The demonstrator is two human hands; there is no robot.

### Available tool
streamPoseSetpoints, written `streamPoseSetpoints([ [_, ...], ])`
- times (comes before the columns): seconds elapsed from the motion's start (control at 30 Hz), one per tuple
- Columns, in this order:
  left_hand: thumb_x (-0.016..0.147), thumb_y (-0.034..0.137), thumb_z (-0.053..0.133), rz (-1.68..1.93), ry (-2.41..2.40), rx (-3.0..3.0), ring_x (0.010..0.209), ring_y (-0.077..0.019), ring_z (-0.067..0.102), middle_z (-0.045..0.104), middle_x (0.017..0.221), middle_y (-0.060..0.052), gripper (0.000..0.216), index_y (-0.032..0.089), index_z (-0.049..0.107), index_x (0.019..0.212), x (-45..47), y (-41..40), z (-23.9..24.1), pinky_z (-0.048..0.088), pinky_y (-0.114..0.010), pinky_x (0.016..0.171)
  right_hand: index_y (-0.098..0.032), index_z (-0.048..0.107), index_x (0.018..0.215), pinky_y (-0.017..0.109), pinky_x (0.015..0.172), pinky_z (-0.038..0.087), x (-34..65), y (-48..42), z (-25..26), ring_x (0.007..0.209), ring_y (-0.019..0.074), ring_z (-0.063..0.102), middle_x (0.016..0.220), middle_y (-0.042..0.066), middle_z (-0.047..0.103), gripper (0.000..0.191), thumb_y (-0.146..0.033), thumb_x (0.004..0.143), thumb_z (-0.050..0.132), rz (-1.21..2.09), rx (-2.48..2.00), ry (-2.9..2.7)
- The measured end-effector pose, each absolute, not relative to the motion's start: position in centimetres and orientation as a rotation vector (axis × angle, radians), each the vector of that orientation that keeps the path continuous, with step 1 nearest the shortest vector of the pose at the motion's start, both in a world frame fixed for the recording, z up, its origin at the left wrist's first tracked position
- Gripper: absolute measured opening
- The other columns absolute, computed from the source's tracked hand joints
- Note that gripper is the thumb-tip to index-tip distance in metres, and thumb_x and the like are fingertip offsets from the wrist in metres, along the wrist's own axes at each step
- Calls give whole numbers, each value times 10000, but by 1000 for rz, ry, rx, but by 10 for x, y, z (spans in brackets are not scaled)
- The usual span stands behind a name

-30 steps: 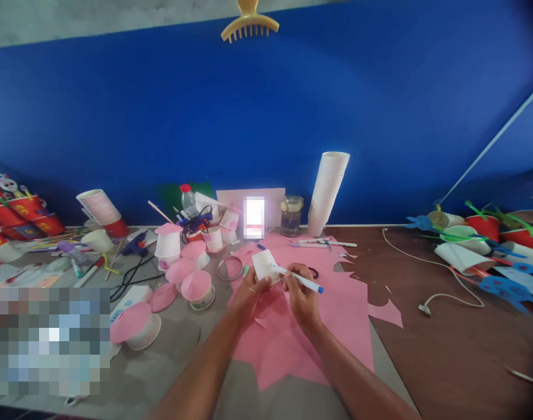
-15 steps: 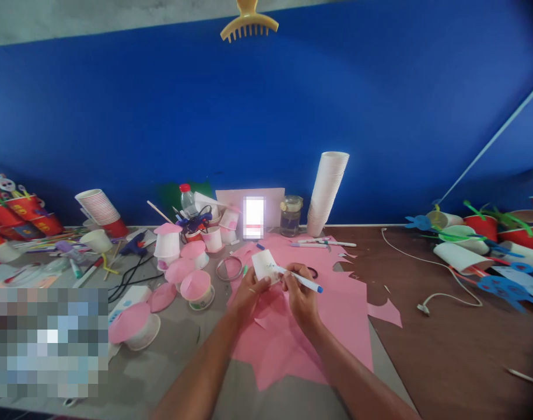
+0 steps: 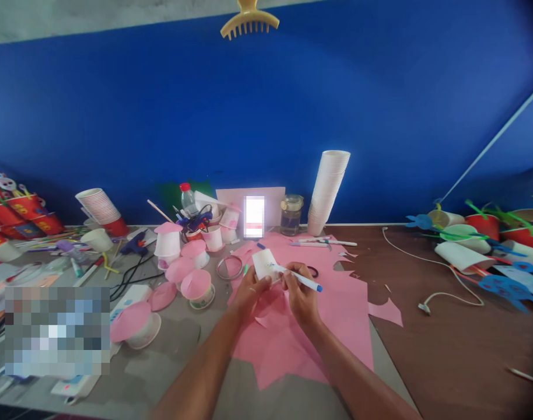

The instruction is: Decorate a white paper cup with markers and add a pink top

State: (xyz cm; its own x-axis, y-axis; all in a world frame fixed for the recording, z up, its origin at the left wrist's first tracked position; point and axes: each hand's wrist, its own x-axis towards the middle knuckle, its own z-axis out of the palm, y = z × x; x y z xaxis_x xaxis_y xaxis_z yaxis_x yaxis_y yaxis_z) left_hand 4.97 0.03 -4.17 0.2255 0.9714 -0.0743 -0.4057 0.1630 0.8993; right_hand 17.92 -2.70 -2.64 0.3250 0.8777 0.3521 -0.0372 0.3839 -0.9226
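Observation:
Over the pink paper sheet (image 3: 336, 326), my left hand (image 3: 250, 290) is closed around a small white paper cup (image 3: 263, 263), which is tilted. Small dark green marks show on the cup's side. My right hand (image 3: 300, 294) grips a white marker pen (image 3: 307, 281) with a blue end. Its tip points left and meets the cup's side near the marks; whether it presses there is too small to tell. Fingers hide the lower part of the cup. Just left of my hands stands a cup with a pink cone top (image 3: 197, 287).
More pink-topped cups (image 3: 137, 325) stand to the left, near a power strip (image 3: 79, 382) and a glue gun (image 3: 135, 242). Behind are a lit, blurred screen (image 3: 255, 216), a glass jar (image 3: 291, 214) and a tall cup stack (image 3: 329, 192). A white cable (image 3: 456, 300) lies right.
Both hands stay almost in place, with the marker tip still at the cup. The blurred patch at lower left has shifted, and the power strip's near end now shows.

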Motion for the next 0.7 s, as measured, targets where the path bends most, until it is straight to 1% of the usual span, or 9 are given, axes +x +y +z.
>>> streamPoseSetpoints([
  [0.17,660,356,858,1160,817,880,796,-145,587,646,913,-24,437,187,623,988,50,-1,-40,453,-263,727,-212,554,829,264,503,370,179,-25,-28,521,127,455,598,-46,504,212,-417,872,587,745,-1018,-1051],
  [0.37,665,359,851,1168,803,887,811,-163,602,668,910,-34,432,185,634,996,51,-1,-39,448,-279,744,-217,544,830,271,511,386,179,-27,-24,515,130,460,568,-54,490,212,-419,884,578,776,-977,-1025],
  [0.5,670,341,850,1180,809,872,808,-159,602,662,912,-31,422,182,629,991,52,-1,-41,452,-279,749,-214,548,843,267,505,382,179,-28,-24,508,128,455,562,-55,495,223,-430,880,589,778,-977,-1027],
  [0.7,677,348,849,1162,791,891,880,-183,617,662,967,-37,451,188,631,1037,50,2,-47,471,-306,807,-211,550,831,263,507,385,178,-27,-26,506,124,457,560,-58,493,237,-438,873,600,778,-979,-1030],
])
